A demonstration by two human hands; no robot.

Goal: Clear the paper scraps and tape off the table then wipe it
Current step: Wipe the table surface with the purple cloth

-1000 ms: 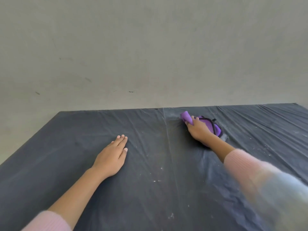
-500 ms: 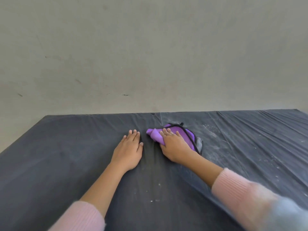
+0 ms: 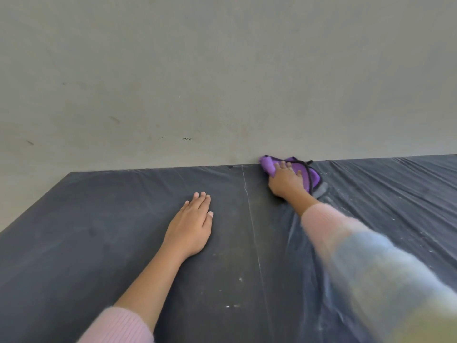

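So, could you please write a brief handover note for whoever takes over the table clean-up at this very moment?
Right hand: pressing the purple cloth flat at the table's far edge, by the wall.
Left hand: empty, palm flat on the black table cover.
Done: no paper scraps or tape in view.
Left: white specks and dusty streaks remain in the near middle and across the wrinkled right side; wipe those.

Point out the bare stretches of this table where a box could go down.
Widest bare patch: the black table cover left of the left hand, out to the left edge. Also free: the wrinkled stretch right of the right hand. Crowded only at the far edge, where that hand presses the purple cloth.
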